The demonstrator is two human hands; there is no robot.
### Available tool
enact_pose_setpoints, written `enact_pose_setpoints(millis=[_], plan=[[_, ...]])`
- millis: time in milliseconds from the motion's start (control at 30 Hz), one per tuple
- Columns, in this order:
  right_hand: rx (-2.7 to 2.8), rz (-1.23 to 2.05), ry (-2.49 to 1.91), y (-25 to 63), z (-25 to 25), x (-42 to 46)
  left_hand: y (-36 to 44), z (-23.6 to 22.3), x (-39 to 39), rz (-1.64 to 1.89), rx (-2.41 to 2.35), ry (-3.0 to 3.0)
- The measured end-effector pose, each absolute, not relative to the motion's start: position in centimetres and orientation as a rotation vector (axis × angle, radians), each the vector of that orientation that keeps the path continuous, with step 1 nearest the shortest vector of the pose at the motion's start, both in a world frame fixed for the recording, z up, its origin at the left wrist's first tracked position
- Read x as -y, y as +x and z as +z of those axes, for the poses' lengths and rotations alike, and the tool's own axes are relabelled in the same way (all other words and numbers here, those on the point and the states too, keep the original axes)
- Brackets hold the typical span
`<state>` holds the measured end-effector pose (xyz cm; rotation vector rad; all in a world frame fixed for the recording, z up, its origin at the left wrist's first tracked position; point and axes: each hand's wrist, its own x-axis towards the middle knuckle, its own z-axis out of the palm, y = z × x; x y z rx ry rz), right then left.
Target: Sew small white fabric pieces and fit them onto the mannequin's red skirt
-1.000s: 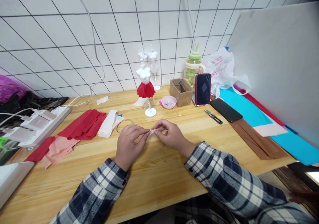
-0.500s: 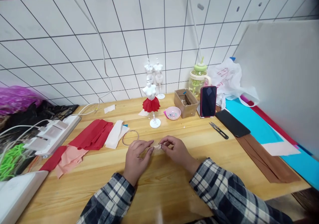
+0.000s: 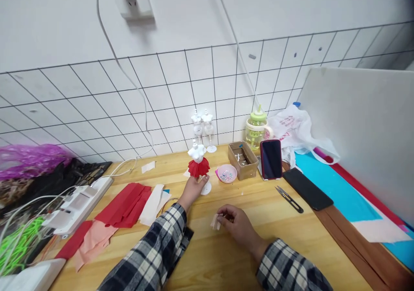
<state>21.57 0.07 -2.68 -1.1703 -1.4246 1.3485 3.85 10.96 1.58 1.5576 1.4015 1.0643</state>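
A small white mannequin (image 3: 196,152) in a red pleated skirt (image 3: 198,167) stands on a white stem and round base (image 3: 206,188). My left hand (image 3: 193,190) reaches out to it, fingers closed around the stem just below the skirt; the stem itself is largely hidden. Between the thumb and fingertips of my right hand (image 3: 237,223) is a small gathered strip of pale, cream-coloured fabric (image 3: 215,222), hanging above the table nearer to me. A pink bowl of beads (image 3: 227,174) sits just right of the mannequin.
Two bare mannequins (image 3: 208,129) stand behind. To the right are a cardboard box (image 3: 246,163), a phone upright (image 3: 271,159), thread snips (image 3: 290,199), a black phone (image 3: 307,189) and brown fabric (image 3: 352,248). On the left lie red fabric (image 3: 124,204), white fabric (image 3: 152,204) and a power strip (image 3: 79,204).
My left hand has let go of the pale fabric strip, moved forward and taken the skirted mannequin by its stem. My right hand keeps the strip. The view has tilted up.
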Motion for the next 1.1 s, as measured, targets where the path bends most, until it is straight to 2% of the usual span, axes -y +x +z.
enact_pose_setpoints(millis=[100, 200, 300, 400, 567, 767, 933, 1100], plan=[[1.369, 1.389, -1.152, 22.1, -0.3, -0.2, 5.0, 3.0, -8.9, 1.061, -1.351, 1.564], [1.448, 1.476, -1.069, 22.6, 4.6, -0.4, 5.4, 3.8, -4.3, 1.111, -1.342, 1.527], [1.512, 1.416, -0.945, 22.5, 9.9, -0.5, 5.8, 4.4, 0.0, 1.183, -1.239, 1.298], [1.400, 1.356, -0.916, 21.9, 12.9, -0.7, 6.4, 5.2, 2.2, 1.181, -1.137, 1.061], [1.288, 1.409, -0.942, 20.9, 13.5, -1.3, 6.5, 6.3, 3.0, 1.176, -1.063, 1.011], [1.284, 1.531, -0.976, 21.9, 14.7, -1.3, 5.7, 5.5, 3.8, 1.101, -1.032, 1.023], [1.136, 1.881, -0.795, 23.4, 15.1, -0.5, 5.8, 5.1, 4.1, 1.108, -1.076, 0.993], [1.263, 1.621, -0.990, 22.6, 13.7, -0.9, 5.9, 5.1, 4.6, 1.141, -1.092, 1.063]])
